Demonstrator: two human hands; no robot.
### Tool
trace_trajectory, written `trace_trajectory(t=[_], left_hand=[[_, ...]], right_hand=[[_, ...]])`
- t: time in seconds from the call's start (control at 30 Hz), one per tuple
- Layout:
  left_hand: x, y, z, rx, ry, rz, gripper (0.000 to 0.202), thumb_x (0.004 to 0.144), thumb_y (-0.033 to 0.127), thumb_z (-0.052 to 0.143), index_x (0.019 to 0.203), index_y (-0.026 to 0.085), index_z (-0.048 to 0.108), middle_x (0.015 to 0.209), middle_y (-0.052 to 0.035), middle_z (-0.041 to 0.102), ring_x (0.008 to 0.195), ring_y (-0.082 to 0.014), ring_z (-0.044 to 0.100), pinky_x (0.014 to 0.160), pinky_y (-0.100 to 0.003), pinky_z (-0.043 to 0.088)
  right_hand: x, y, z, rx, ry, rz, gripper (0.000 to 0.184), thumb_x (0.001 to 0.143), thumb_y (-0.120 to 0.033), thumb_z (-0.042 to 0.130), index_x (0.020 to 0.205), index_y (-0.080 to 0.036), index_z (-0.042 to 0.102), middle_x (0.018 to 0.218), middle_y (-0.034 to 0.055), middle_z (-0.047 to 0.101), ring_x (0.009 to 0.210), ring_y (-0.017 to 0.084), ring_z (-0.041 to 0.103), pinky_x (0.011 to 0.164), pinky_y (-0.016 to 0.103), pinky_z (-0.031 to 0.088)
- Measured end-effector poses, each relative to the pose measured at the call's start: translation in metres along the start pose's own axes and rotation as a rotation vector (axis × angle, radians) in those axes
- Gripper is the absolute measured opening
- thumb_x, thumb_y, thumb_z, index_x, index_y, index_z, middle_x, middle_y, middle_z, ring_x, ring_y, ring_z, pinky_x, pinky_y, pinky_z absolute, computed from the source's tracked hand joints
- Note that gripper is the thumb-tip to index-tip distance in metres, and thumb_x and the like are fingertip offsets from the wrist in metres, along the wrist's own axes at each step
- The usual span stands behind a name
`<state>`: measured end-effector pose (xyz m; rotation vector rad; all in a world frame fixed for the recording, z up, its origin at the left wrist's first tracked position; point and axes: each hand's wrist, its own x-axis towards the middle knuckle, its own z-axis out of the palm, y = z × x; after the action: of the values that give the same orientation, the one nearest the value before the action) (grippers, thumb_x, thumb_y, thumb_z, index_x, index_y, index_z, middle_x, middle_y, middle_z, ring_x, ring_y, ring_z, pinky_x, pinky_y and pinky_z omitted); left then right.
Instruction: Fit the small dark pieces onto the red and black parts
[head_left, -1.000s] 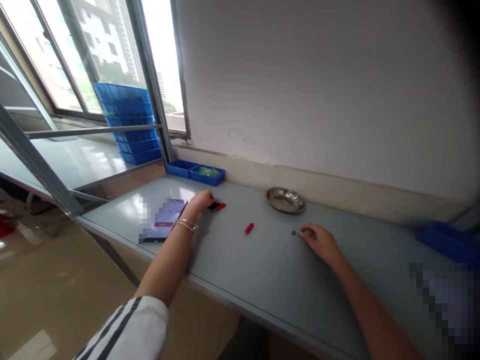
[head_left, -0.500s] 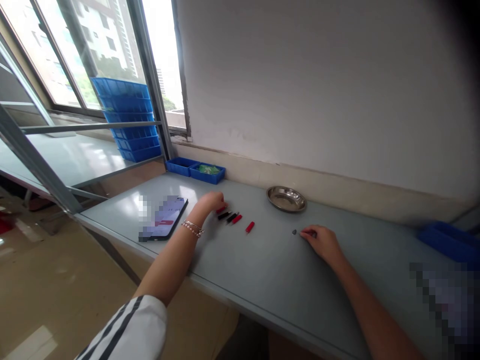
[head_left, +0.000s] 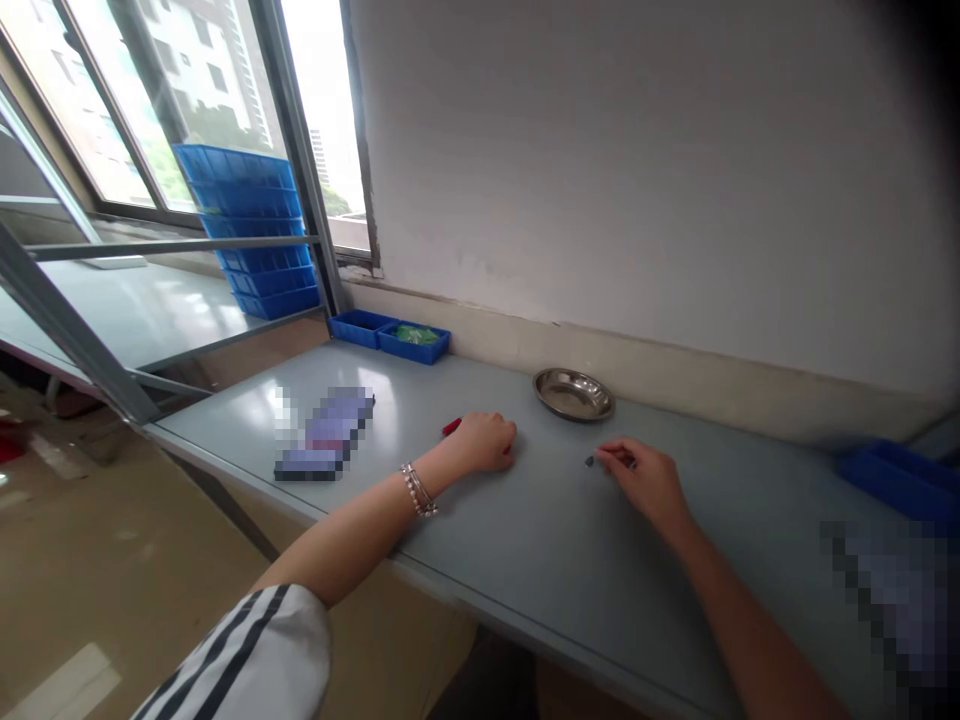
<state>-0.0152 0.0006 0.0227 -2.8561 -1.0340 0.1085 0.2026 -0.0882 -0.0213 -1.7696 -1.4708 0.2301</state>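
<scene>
My left hand [head_left: 489, 442] is closed, low over the table, knuckles up. Its fingertips are turned away, so what they hold, if anything, is hidden. One small red stick-like piece [head_left: 451, 427] shows behind its wrist; the other red and black pieces are covered by the hand. On the right, my right hand [head_left: 641, 478] has thumb and fingers pinched together. Just off its fingertips is a small dark piece [head_left: 589, 461]; I cannot tell whether the fingers touch it or hold something thin joined to it.
A round metal dish [head_left: 574, 412] stands near the wall. Blue trays [head_left: 415, 355] sit at the back left, one with green packets. A phone [head_left: 322, 440] lies at left, a blue bin [head_left: 896, 480] at far right. Stacked blue crates [head_left: 251, 225] stand beyond the metal frame.
My left hand has moved right, from the leftmost red piece to over the spot where the separate red piece lay. My right hand has barely shifted, fingers still pinched.
</scene>
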Motion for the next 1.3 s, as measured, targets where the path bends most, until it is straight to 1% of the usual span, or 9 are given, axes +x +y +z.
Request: trace_trajectory(t=[0.2,0.3,0.43,0.57,0.7,0.8,0.9,1.0,1.3], left_hand=[[0.001,-0.002,0.002,0.013,-0.001,-0.057,0.027,0.077,0.032,0.048,0.089,0.013,0.062,0.088,-0.0132,0.062,0.080,-0.0239,0.060,0.065,-0.032,0.048],[0.001,0.006,0.003,0.019,0.004,-0.101,0.024,0.077,0.027,0.048,0.087,0.012,0.063,0.085,-0.0142,0.063,0.080,-0.0255,0.061,0.063,-0.033,0.048],[0.001,0.017,0.007,0.003,-0.037,-0.143,0.021,0.079,0.017,0.045,0.083,0.011,0.065,0.082,-0.0160,0.064,0.080,-0.0250,0.061,0.060,-0.030,0.048],[0.000,0.024,0.013,-0.004,-0.023,-0.095,0.019,0.077,0.011,0.046,0.077,0.010,0.065,0.077,-0.0168,0.064,0.076,-0.0260,0.061,0.057,-0.031,0.047],[-0.002,0.033,0.009,-0.014,0.165,0.025,0.021,0.080,0.025,0.046,0.079,0.010,0.061,0.078,-0.0142,0.061,0.074,-0.0259,0.060,0.062,-0.035,0.046],[-0.005,0.041,0.005,-0.068,0.260,0.118,0.026,0.084,0.031,0.039,0.086,0.011,0.056,0.076,-0.0098,0.060,0.071,-0.0218,0.059,0.061,-0.032,0.045],[-0.008,0.047,0.005,-0.142,0.261,0.156,0.026,0.087,0.034,0.036,0.087,0.013,0.051,0.075,-0.0070,0.059,0.066,-0.0182,0.059,0.055,-0.026,0.043],[-0.008,0.048,0.008,-0.196,0.266,0.184,0.025,0.087,0.035,0.036,0.088,0.014,0.050,0.079,-0.0057,0.059,0.066,-0.0160,0.058,0.054,-0.024,0.041],[-0.005,0.042,0.013,-0.275,0.316,0.196,0.025,0.088,0.034,0.035,0.093,0.015,0.051,0.081,-0.0053,0.059,0.072,-0.0160,0.058,0.060,-0.025,0.040]], right_hand=[[0.000,-0.004,0.000,0.013,-0.014,-0.018,0.027,0.070,-0.040,0.050,0.073,-0.017,0.062,0.059,0.0033,0.064,0.057,0.015,0.058,0.060,0.027,0.043],[0.000,-0.004,0.000,0.012,-0.007,-0.021,0.027,0.069,-0.041,0.050,0.073,-0.017,0.062,0.059,0.0033,0.064,0.057,0.015,0.058,0.059,0.027,0.043],[-0.001,-0.005,0.000,0.018,0.005,-0.025,0.026,0.069,-0.041,0.051,0.070,-0.018,0.062,0.058,0.0029,0.064,0.055,0.015,0.058,0.058,0.027,0.043],[-0.002,-0.006,-0.001,0.064,0.000,-0.027,0.024,0.069,-0.041,0.053,0.070,-0.018,0.062,0.059,0.0036,0.064,0.056,0.016,0.059,0.059,0.028,0.045],[-0.003,-0.010,0.001,0.285,-0.051,0.067,0.027,0.065,-0.042,0.058,0.073,-0.017,0.062,0.063,0.0051,0.065,0.060,0.017,0.061,0.061,0.030,0.047],[-0.004,-0.017,0.002,0.470,-0.157,0.126,0.030,0.061,-0.044,0.063,0.074,-0.016,0.061,0.063,0.0051,0.066,0.062,0.016,0.061,0.062,0.029,0.048],[-0.005,-0.023,0.004,0.557,-0.232,0.139,0.031,0.057,-0.043,0.067,0.072,-0.017,0.062,0.060,0.0038,0.064,0.059,0.015,0.060,0.059,0.028,0.047],[-0.005,-0.025,0.004,0.593,-0.252,0.148,0.030,0.056,-0.043,0.068,0.070,-0.017,0.062,0.059,0.0036,0.064,0.057,0.014,0.059,0.057,0.027,0.046],[-0.007,-0.026,0.006,0.590,-0.247,0.137,0.033,0.056,-0.045,0.068,0.071,-0.017,0.061,0.065,0.0055,0.067,0.064,0.017,0.062,0.062,0.030,0.048]])
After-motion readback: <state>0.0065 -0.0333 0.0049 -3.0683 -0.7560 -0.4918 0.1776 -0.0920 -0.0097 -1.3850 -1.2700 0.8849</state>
